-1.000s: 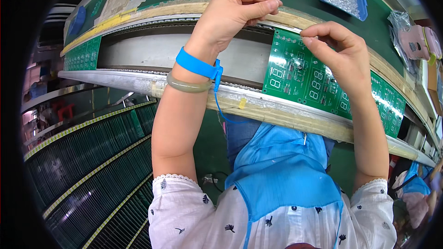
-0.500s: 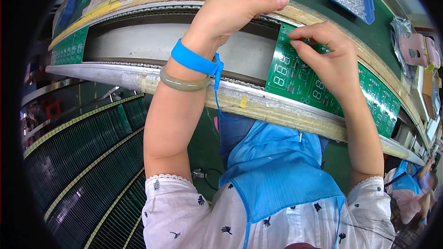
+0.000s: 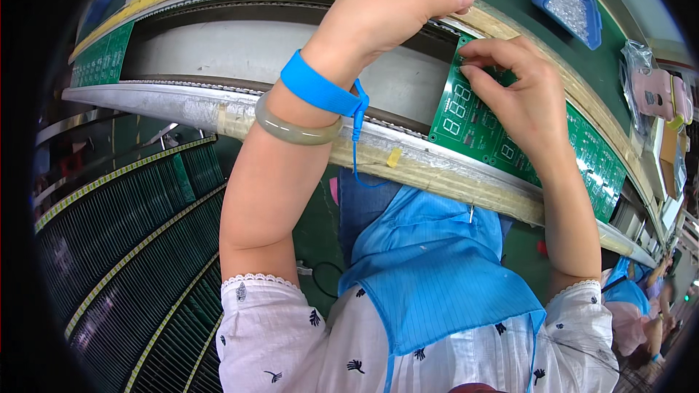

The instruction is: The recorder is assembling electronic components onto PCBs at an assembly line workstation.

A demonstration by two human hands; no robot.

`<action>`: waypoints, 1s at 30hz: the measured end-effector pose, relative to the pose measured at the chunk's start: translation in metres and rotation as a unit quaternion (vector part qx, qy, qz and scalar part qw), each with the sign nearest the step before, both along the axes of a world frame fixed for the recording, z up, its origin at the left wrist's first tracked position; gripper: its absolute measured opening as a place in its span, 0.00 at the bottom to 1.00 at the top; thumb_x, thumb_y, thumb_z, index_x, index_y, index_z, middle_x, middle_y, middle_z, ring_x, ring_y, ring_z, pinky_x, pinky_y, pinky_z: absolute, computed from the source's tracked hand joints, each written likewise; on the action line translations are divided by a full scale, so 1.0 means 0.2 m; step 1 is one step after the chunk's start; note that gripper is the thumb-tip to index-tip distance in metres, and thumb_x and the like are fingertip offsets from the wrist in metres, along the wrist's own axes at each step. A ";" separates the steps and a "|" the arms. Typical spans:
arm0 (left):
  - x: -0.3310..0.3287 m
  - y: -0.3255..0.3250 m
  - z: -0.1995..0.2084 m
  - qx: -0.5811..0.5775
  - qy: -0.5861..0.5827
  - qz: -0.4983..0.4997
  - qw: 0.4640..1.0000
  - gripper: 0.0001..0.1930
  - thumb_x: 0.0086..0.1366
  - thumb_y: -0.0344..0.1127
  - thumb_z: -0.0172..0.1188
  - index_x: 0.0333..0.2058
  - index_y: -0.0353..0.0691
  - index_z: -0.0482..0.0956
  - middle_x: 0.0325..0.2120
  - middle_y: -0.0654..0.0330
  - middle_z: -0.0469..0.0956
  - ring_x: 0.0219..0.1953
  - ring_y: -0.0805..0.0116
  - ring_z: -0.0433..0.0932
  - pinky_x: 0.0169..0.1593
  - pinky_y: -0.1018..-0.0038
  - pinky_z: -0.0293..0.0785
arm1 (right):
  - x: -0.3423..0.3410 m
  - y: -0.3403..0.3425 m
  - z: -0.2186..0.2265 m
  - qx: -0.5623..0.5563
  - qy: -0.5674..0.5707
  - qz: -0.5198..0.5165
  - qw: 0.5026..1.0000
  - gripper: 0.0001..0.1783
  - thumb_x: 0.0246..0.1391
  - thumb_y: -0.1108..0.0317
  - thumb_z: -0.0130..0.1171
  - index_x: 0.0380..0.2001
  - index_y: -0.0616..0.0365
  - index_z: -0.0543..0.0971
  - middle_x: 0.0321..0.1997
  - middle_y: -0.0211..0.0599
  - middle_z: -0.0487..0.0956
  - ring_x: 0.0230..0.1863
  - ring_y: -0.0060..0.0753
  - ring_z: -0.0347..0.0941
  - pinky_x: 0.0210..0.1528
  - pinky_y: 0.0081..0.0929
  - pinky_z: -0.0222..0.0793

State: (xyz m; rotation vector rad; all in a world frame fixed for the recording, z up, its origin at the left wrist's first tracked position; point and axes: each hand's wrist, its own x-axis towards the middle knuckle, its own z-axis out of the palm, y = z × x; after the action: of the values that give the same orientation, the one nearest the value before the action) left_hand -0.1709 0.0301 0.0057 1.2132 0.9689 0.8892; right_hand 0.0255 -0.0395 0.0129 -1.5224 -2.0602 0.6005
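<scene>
A green circuit board (image 3: pixel 455 113) with white digit displays lies on the conveyor rails in front of me. Over its upper left part, my right hand (image 3: pixel 520 84) has thumb and forefinger pinched close together; any part between them is too small to make out. My left hand (image 3: pixel 408 4) hovers above the far rail, left of the board, also in a pinch, and what it may hold does not show. A blue wrist strap (image 3: pixel 317 86) with a cord and a stone-coloured bangle (image 3: pixel 298 127) circle my left wrist.
Further green boards lie along the conveyor, one at the far left (image 3: pixel 102 58) and one to the right (image 3: pixel 593 164). A blue bin (image 3: pixel 568 4) of small clear parts stands beyond the far rail. Slotted black racks (image 3: pixel 131 225) fill the lower left. Another person sits at far right.
The view has shifted slightly. Both hands keep their pinches and stay in nearly the same places over the line and the board.
</scene>
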 end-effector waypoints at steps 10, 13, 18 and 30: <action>0.00 0.01 -0.02 0.002 0.046 -0.014 0.999 0.11 0.66 0.33 0.67 0.42 0.29 0.86 0.33 0.58 0.86 0.35 0.76 0.80 0.41 0.79 0.76 | -0.04 0.00 0.03 0.072 -0.074 0.033 0.994 0.12 0.48 0.70 0.66 0.38 0.52 0.86 0.32 0.31 0.85 0.38 0.39 0.79 0.41 0.38 0.75; 0.02 0.00 -0.07 0.097 0.104 -0.001 0.990 0.12 0.62 0.35 0.70 0.40 0.32 0.87 0.32 0.59 0.86 0.36 0.74 0.81 0.42 0.77 0.78 | -0.05 -0.01 0.02 0.117 -0.126 0.042 0.984 0.13 0.47 0.69 0.66 0.40 0.52 0.85 0.31 0.30 0.85 0.39 0.40 0.78 0.43 0.40 0.73; 0.00 -0.01 -0.04 0.109 0.137 -0.046 0.984 0.11 0.63 0.35 0.69 0.40 0.33 0.87 0.33 0.59 0.86 0.36 0.75 0.81 0.43 0.77 0.78 | 0.01 -0.04 0.05 0.058 -0.052 0.002 0.997 0.14 0.49 0.68 0.68 0.42 0.52 0.85 0.31 0.27 0.84 0.39 0.39 0.76 0.43 0.37 0.71; 0.05 -0.08 -0.01 0.132 0.278 -0.114 0.944 0.10 0.64 0.35 0.69 0.38 0.33 0.87 0.31 0.60 0.86 0.37 0.75 0.81 0.44 0.76 0.77 | 0.21 -0.08 0.03 0.069 0.023 -0.093 0.993 0.15 0.54 0.64 0.67 0.45 0.54 0.85 0.32 0.31 0.83 0.39 0.38 0.75 0.42 0.35 0.72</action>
State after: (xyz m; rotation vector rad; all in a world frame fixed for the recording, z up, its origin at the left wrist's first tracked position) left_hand -0.1617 0.0137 0.0043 1.8271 1.1423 0.5025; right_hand 0.0684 -0.0549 0.0190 -1.5820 -1.8577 0.4092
